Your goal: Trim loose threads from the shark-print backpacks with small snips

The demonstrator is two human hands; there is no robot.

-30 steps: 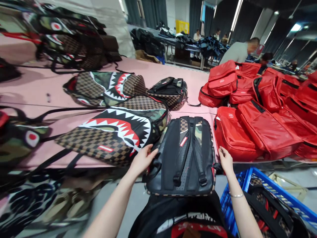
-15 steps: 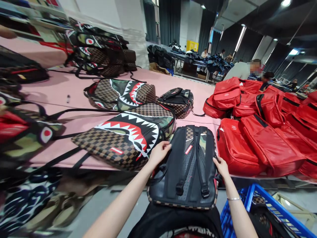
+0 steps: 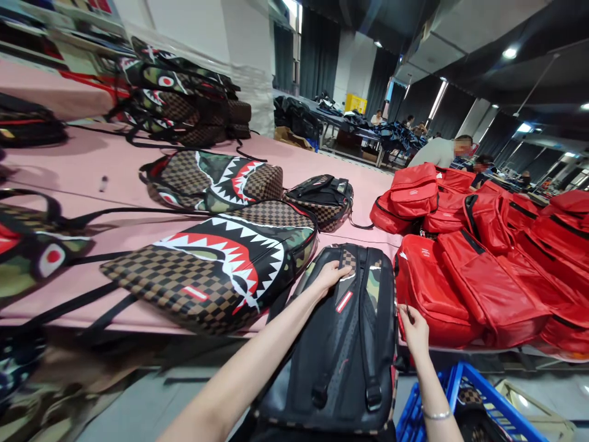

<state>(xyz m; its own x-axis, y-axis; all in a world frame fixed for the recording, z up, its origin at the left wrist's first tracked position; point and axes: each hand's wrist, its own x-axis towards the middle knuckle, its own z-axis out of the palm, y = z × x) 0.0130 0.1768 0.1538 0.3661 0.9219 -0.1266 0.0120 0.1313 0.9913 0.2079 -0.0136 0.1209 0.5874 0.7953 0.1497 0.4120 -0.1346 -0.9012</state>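
Note:
A black backpack [image 3: 343, 362] lies in front of me with its back panel and shoulder straps facing up, leaning over the table's near edge. Brown checkered trim and camouflage patches show on it. My left hand [image 3: 330, 277] is closed at the upper part of the backpack, its fingertips pinching by a checkered patch beside a strap. Along the right side, my right hand [image 3: 415, 328] is closed around a small dark thing, too small to name, close to the backpack's edge. Just left lies a larger checkered backpack [image 3: 172, 279] with a shark-mouth print.
More shark-print backpacks [image 3: 216, 178] and a small black one [image 3: 322, 196] lie on the pink table [image 3: 101, 162]. Red bags [image 3: 488, 282] are heaped at right. Below them stands a blue crate [image 3: 501, 393] holding bags. A person [image 3: 437, 152] bends behind the heap.
My left hand has moved from the backpack's left edge onto its upper panel. My right hand stays at the right side, slightly lower. The view has shifted a little.

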